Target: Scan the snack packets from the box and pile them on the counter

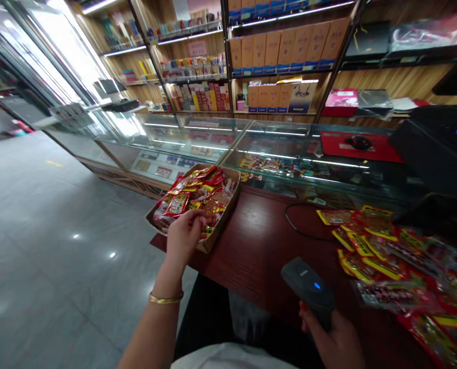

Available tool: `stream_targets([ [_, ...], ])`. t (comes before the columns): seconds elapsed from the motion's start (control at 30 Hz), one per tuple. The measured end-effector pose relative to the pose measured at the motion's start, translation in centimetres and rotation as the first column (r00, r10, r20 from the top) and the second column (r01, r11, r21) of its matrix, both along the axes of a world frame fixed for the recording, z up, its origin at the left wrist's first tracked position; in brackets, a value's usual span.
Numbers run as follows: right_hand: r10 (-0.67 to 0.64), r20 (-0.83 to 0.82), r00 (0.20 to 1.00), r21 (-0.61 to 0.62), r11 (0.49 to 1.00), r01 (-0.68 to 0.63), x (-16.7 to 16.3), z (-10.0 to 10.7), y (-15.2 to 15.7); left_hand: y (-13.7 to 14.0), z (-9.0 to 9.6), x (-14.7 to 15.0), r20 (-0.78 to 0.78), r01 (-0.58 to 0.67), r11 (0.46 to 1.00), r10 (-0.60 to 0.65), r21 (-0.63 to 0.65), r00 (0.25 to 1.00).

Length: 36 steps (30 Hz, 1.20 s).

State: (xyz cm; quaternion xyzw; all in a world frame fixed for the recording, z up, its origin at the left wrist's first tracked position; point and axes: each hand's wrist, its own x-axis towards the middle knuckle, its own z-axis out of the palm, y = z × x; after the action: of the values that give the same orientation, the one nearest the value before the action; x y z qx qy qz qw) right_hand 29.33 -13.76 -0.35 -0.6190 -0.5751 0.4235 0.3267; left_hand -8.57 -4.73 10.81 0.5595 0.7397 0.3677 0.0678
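A cardboard box (234, 192) full of red and yellow snack packets (178, 203) sits at the left end of the dark red desk. My left hand (184, 233) reaches over its near edge, fingers curled together at the packets; whatever they hold, if anything, is hidden. In my right hand (334, 335) is a dark grey barcode scanner (307, 287), gripped by its handle with a blue light showing on top. To the right of the scanner lies a loose pile of snack packets (378, 256), some red and yellow, others clear.
Glass display counters (198, 136) run behind the desk (251, 230). A black cable (295, 225) curves across the desktop. A computer mouse (359, 142) rests on a red mat (334, 143), beside a dark machine (432, 148). Shelves of boxes (286, 48) line the wall.
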Motion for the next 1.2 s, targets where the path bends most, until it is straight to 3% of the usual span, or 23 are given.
stream_targets([
  [0.07,-0.002,-0.003,1.000,0.002,1.000,0.002,-1.2,0.0,-0.2,-0.1,-0.1,-2.6,-0.195,0.026,0.997,-0.041,-0.076,0.980],
  [0.13,-0.010,0.002,1.000,0.007,1.000,0.010,-2.4,0.2,-0.4,0.5,0.1,-4.3,-0.332,0.159,0.973,-0.206,-0.166,0.920],
  [0.27,-0.090,0.033,0.995,0.032,0.996,0.089,-4.7,1.2,-1.1,2.6,0.8,-5.7,-0.377,0.400,0.832,-0.537,-0.384,0.755],
  [0.33,-0.127,0.073,0.989,0.050,0.991,0.123,-5.5,1.9,-1.5,3.4,1.0,-6.1,-0.362,0.409,0.791,-0.584,-0.454,0.727],
  [0.47,-0.174,0.163,0.971,0.099,0.982,0.160,-6.2,2.7,-2.3,4.3,0.7,-6.8,-0.340,0.399,0.788,-0.579,-0.469,0.741],
  [0.6,-0.204,0.192,0.960,0.138,0.974,0.180,-6.5,3.0,-3.6,4.0,1.1,-7.6,-0.262,0.506,0.775,-0.614,-0.378,0.744],
  [0.67,-0.236,0.193,0.952,0.158,0.965,0.207,-6.6,2.9,-4.6,3.5,1.7,-7.9,-0.222,0.515,0.807,-0.580,-0.291,0.784],
  [0.77,-0.323,0.199,0.925,0.159,0.942,0.294,-6.8,2.9,-6.1,2.7,2.5,-7.9,-0.110,0.401,0.907,-0.415,-0.132,0.903],
  [0.87,-0.295,0.196,0.935,0.131,0.953,0.273,-6.8,3.3,-7.1,1.5,2.9,-7.1,0.068,0.195,0.979,-0.199,0.058,0.978],
  [1.0,-0.215,0.193,0.958,0.149,0.971,0.187,-6.8,4.2,-7.0,-0.8,2.8,-5.2,0.305,0.066,0.971,-0.136,0.229,0.942],
  [1.2,-0.188,0.105,0.976,0.181,0.969,0.167,-6.5,4.2,-6.4,-3.2,0.8,-1.8,0.362,0.151,0.935,-0.268,0.320,0.893],
])
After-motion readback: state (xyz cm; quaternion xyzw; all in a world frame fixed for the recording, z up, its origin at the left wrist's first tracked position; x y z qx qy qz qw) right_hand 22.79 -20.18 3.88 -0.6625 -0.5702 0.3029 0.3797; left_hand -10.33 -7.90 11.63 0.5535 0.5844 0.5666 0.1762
